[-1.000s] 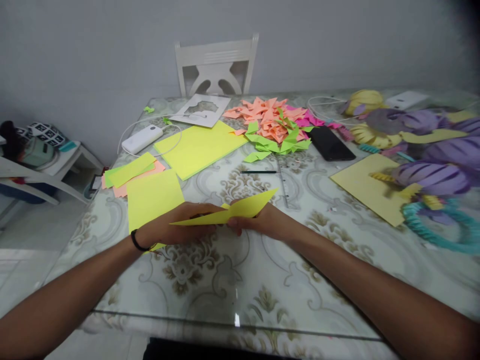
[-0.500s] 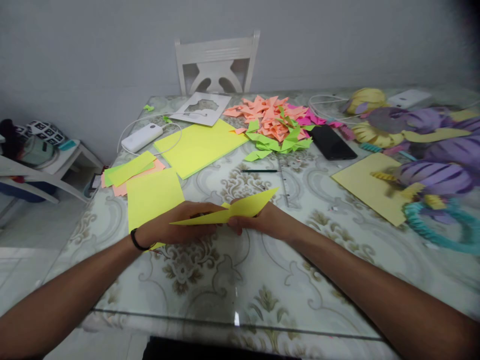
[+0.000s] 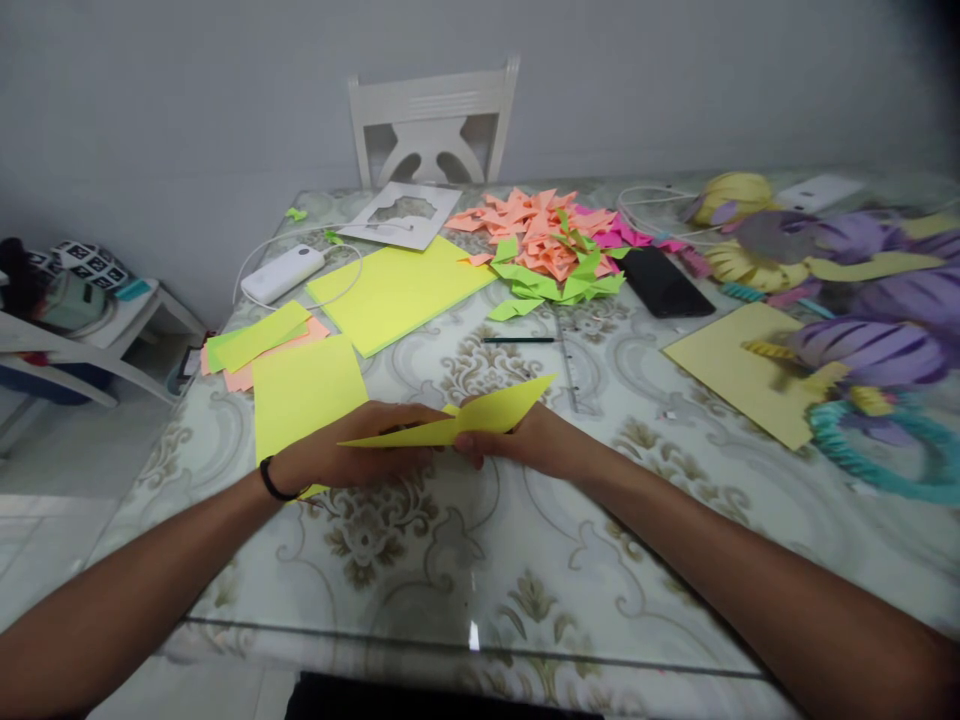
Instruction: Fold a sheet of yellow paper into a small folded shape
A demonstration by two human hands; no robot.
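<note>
A folded yellow paper sheet [image 3: 480, 415] is held just above the table between both hands, its pointed tip aimed up and to the right. My left hand [image 3: 345, 458] grips its left half, fingers closed around the fold. My right hand [image 3: 525, 442] pinches the middle from below, most of its fingers hidden behind the paper. A black band circles my left wrist. A flat yellow square sheet [image 3: 304, 392] lies on the table just behind my left hand.
On the patterned glass-topped table [image 3: 465, 560] lie a large yellow sheet [image 3: 397, 290], a heap of orange, green and pink folded pieces [image 3: 551, 245], a black pencil [image 3: 519, 341], a clear ruler [image 3: 568, 372], a black phone [image 3: 664, 282], a white power bank [image 3: 283, 273] and purple paper crafts [image 3: 870, 300]. A white chair [image 3: 433, 120] stands behind.
</note>
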